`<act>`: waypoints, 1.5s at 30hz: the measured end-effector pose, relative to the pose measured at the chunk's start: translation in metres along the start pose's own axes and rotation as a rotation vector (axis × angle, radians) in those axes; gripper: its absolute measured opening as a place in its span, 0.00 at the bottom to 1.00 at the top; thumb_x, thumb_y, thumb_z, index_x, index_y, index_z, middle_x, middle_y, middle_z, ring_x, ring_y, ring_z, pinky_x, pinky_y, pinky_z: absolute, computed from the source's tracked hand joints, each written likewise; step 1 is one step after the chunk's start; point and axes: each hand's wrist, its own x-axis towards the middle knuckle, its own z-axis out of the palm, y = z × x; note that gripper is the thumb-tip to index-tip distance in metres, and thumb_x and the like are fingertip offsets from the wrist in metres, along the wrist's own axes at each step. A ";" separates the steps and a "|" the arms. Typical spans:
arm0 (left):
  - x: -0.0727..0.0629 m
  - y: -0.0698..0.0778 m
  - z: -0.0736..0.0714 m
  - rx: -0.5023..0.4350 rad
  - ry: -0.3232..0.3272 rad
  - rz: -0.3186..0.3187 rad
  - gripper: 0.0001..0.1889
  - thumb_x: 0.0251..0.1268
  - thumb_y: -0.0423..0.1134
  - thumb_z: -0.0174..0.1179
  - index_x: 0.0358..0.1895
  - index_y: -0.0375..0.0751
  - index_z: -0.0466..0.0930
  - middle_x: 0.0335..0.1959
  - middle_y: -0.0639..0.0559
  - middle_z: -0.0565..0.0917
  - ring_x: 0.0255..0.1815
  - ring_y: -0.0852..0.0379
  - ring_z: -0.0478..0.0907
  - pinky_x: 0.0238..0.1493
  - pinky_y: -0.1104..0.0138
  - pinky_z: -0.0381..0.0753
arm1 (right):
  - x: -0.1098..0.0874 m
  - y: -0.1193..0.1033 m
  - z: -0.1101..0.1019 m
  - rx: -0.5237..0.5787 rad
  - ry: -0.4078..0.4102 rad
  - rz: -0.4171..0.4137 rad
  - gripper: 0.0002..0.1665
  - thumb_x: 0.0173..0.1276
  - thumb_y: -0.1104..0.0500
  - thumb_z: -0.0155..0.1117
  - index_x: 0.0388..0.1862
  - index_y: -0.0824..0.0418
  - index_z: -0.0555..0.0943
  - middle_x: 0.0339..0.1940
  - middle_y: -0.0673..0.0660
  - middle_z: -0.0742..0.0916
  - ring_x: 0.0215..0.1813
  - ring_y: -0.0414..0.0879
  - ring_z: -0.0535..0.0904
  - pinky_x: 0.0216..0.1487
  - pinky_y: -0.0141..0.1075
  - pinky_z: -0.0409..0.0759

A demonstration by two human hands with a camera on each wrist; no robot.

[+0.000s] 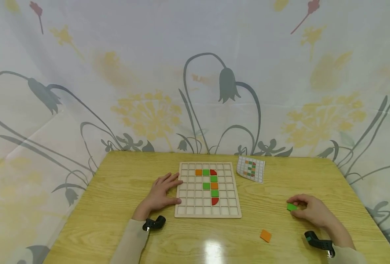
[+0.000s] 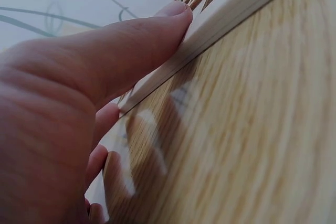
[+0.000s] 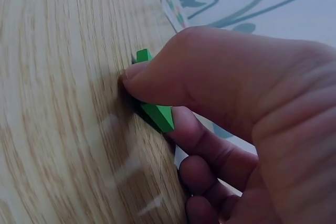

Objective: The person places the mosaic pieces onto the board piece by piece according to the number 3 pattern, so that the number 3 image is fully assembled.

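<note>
A wooden grid board (image 1: 190, 210) lies flat at the table's middle. Set in its cells are green squares, orange squares such as the orange tile (image 1: 214, 186), and two red quarter-round tiles, one the lower red tile (image 1: 215, 201). My left hand (image 1: 160, 192) rests at the board's left edge, fingers spread; in the left wrist view the thumb (image 2: 152, 32) touches the rim. On the right, my right hand (image 1: 313, 211) pinches a green tile (image 3: 159, 116) between thumb and fingers, low over the tabletop. Whether that tile touches the wood I cannot tell.
A loose orange square tile (image 1: 265, 235) lies near the front, left of the right hand. Behind the board's right corner, a slightly curled paper card (image 1: 251, 169) shows a coloured grid pattern. The wooden table (image 1: 116, 176) ends at a flower-printed cloth (image 1: 148, 73).
</note>
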 end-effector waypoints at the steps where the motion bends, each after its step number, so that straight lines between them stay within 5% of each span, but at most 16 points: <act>1: 0.000 0.000 0.000 0.000 0.002 0.004 0.35 0.60 0.54 0.69 0.70 0.47 0.74 0.79 0.48 0.59 0.80 0.41 0.45 0.72 0.37 0.39 | 0.000 0.000 0.000 0.003 0.000 -0.002 0.22 0.57 0.59 0.77 0.50 0.65 0.84 0.41 0.53 0.84 0.41 0.40 0.77 0.41 0.34 0.77; 10: 0.001 0.002 0.000 -0.006 -0.001 0.013 0.35 0.60 0.54 0.69 0.70 0.46 0.74 0.78 0.46 0.59 0.79 0.38 0.46 0.71 0.36 0.39 | 0.000 -0.002 0.004 0.009 -0.014 0.004 0.22 0.59 0.59 0.76 0.51 0.65 0.83 0.42 0.54 0.84 0.41 0.40 0.77 0.41 0.34 0.77; 30: 0.000 0.003 -0.002 -0.005 0.004 0.019 0.34 0.61 0.54 0.68 0.70 0.46 0.74 0.78 0.46 0.60 0.79 0.37 0.46 0.71 0.36 0.38 | 0.020 -0.039 0.039 0.122 -0.092 -0.235 0.17 0.59 0.66 0.73 0.48 0.64 0.83 0.37 0.52 0.78 0.35 0.38 0.72 0.33 0.32 0.74; 45: -0.001 0.002 -0.001 0.001 -0.001 0.003 0.35 0.60 0.55 0.68 0.70 0.48 0.74 0.79 0.49 0.58 0.80 0.40 0.45 0.72 0.38 0.39 | 0.039 -0.065 0.058 0.055 -0.107 -0.337 0.14 0.59 0.66 0.71 0.46 0.61 0.84 0.36 0.49 0.78 0.35 0.38 0.71 0.35 0.32 0.74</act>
